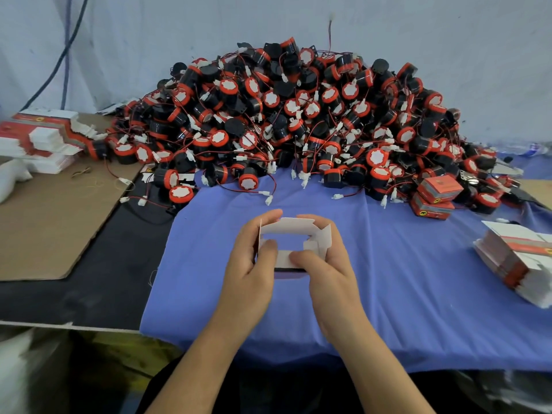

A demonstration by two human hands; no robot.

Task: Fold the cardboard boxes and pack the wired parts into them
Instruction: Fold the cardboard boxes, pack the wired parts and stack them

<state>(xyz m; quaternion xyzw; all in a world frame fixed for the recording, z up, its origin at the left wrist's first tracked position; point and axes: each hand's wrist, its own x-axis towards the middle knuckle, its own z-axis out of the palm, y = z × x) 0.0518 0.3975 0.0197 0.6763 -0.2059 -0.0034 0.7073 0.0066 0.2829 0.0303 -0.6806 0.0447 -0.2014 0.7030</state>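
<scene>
**Cardboard box: handling properties and grip points**

Thin board, white inside and red outside, forms the cardboard box [286, 225], which sits at lower centre of the frame over the blue cloth [403, 288]. Both hands hold it. The left hand [254, 261] clasps the left wall, with its thumb on the near edge and its fingers wrapped round the far side. The right hand [327, 264] clasps the right wall, with its thumb pressing the near flap. The hands are close together, with the box between them. The box is opened into a tube, its upper flaps stand unfolded, and cloth shows through the opening.

Handling, as judged:
- The board is very light and stiff across its panels, but weak at the score lines.
- Squeezing too hard is likely to buckle a wall or tear a tab.
- Hold the box by opposite walls near the corners.
- Press each flap at its crease, not at its free edge.

Wired parts [298, 121] lie heaped across the upper centre of the frame. Each is a hard black-and-red plastic drum trailing a thin red lead with a white connector. The leads look tangled. Take a part by the drum body, never by the wire, and expect neighbouring parts to drag along.

Flat blanks [519, 261] are stacked at the right edge. Finished boxes [433, 198] rest at the right foot of the heap.
</scene>
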